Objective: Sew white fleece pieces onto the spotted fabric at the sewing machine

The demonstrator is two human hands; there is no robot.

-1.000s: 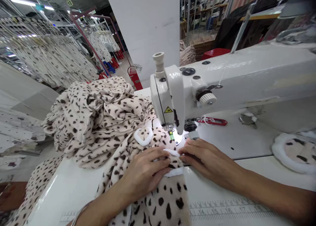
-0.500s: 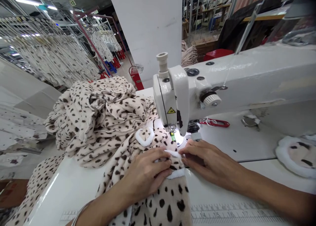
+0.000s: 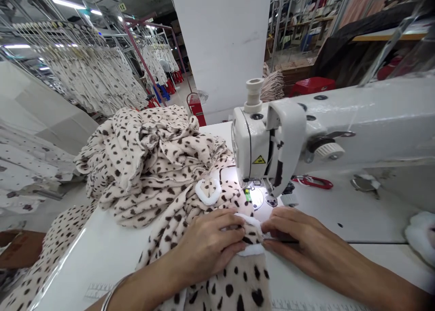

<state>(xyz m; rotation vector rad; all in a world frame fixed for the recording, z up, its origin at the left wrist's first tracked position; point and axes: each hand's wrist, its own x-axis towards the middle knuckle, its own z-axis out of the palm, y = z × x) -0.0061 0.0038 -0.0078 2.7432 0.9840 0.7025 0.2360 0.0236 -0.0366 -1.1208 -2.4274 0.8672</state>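
Observation:
Cream plush fabric with dark spots [image 3: 234, 279] lies in front of the sewing machine [image 3: 251, 143]. On it sits a spotted patch edged in white fluffy trim [image 3: 252, 250]. My left hand [image 3: 212, 243] rests over the patch's left side, fingers curled and gripping it with the fabric. At the right edge my right hand [image 3: 292, 229] pinches the patch and cloth between thumb and fingers. The lit needle plate [image 3: 257, 198] is just beyond my hands, and a green tag [image 3: 248, 194] shows beside it. Further left on the cloth is a second white-trimmed patch [image 3: 208, 192].
A large heap of spotted fabric [image 3: 152, 161] covers the table's left side. Red thread snips [image 3: 312, 181] lie under the machine arm. Another white fluffy piece [image 3: 421, 236] is at the right edge. A printed ruler [image 3: 288, 305] runs along the table front.
The view has swung slightly, so the machine and table appear further right. Both hands keep their hold on the patch and cloth, with little visible movement over the fabric.

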